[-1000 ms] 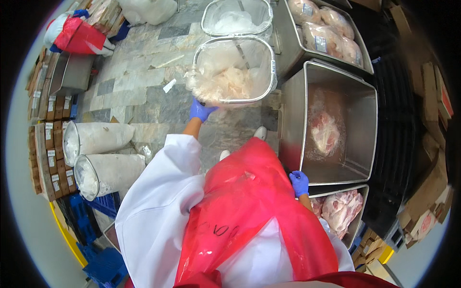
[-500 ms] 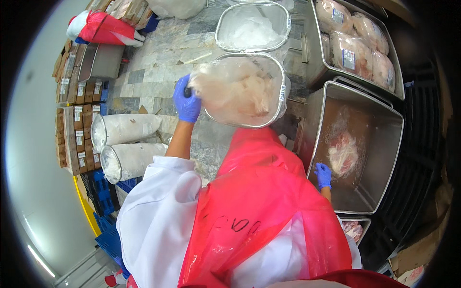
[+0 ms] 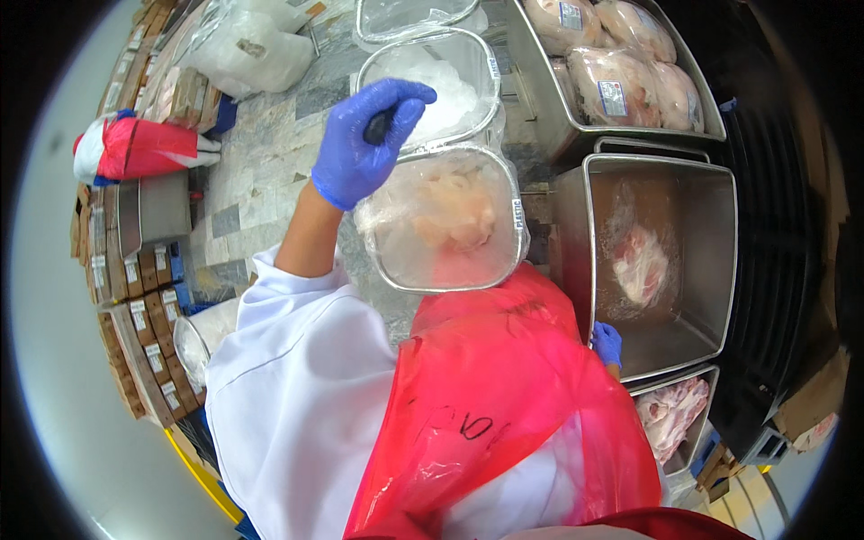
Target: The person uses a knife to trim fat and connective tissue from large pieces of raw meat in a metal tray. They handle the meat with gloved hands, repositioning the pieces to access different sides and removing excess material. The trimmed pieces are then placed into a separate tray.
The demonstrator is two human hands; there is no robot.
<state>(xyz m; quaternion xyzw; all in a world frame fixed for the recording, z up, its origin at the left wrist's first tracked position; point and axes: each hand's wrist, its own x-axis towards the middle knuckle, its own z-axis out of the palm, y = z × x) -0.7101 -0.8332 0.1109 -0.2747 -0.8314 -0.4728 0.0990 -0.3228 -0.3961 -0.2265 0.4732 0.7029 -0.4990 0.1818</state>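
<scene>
Left hand [image 3: 364, 148] curled round a dark object [image 3: 380, 128], near the lined bin [image 3: 405, 264] | right hand [image 3: 607, 343] at steel tub [image 3: 693, 297] edge, hold cannot be told | meat piece [image 3: 641, 267] lies inside tub

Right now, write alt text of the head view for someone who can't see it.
A person's blue-gloved left hand grips a small dark object near bins lined with clear plastic. The blue-gloved right hand is by the rim of a metal tub with one piece of meat inside.
</scene>
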